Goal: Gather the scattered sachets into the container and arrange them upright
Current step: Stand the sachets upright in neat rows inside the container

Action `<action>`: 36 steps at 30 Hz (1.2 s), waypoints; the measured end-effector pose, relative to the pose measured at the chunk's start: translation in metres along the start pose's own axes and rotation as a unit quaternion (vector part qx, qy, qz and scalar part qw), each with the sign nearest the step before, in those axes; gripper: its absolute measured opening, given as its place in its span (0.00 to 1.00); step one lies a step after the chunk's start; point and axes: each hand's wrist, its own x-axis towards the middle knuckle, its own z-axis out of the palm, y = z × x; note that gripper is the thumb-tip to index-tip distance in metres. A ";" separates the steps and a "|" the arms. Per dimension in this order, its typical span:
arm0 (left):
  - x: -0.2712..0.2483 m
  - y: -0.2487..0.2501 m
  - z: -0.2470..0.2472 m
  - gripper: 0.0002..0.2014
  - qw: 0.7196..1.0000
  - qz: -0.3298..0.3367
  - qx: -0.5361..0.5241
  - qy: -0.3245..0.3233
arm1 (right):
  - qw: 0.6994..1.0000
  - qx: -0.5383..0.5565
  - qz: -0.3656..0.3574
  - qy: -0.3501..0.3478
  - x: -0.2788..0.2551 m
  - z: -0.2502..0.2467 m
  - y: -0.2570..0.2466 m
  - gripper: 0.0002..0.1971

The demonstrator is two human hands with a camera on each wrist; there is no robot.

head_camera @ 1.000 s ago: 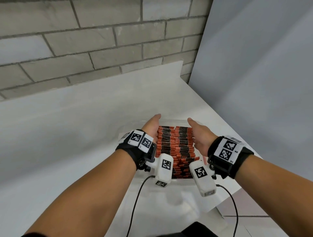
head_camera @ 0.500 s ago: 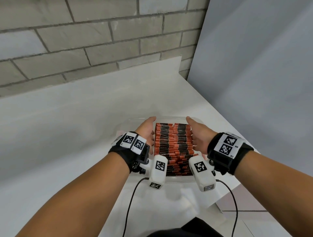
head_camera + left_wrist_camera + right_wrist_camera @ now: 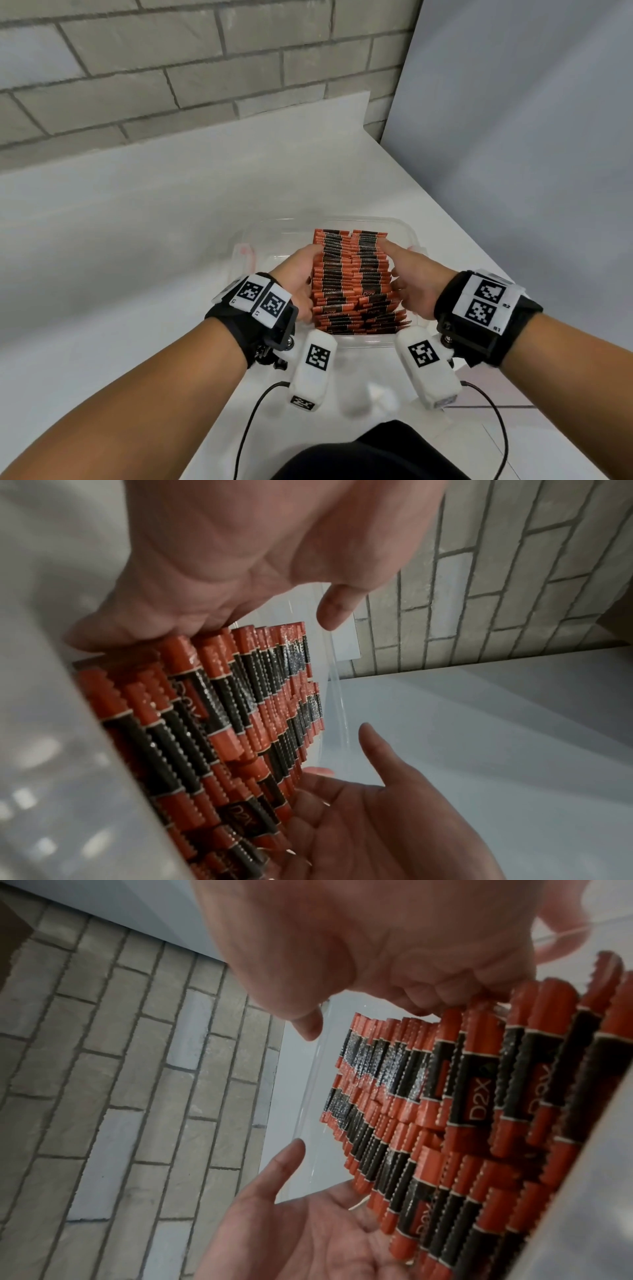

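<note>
Our left hand [image 3: 298,278] presses flat, straight-fingered, at nine o'clock of the packed orange-and-black D2X sachets [image 3: 352,284], our right hand [image 3: 412,279] likewise at three o'clock; they stand upright inside the clear plastic container [image 3: 409,236] on the white table [image 3: 137,257].

Sachets [image 3: 352,281] packed in container [image 3: 409,233], on table [image 3: 171,240] nr right edge; left hand [image 3: 301,274] & right hand [image 3: 411,277] flank the stack.
</note>
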 end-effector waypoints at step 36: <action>-0.015 -0.021 0.010 0.16 0.996 0.015 -0.088 -0.022 | 0.995 -0.079 0.044 -0.027 -0.005 0.012 0.014 0.39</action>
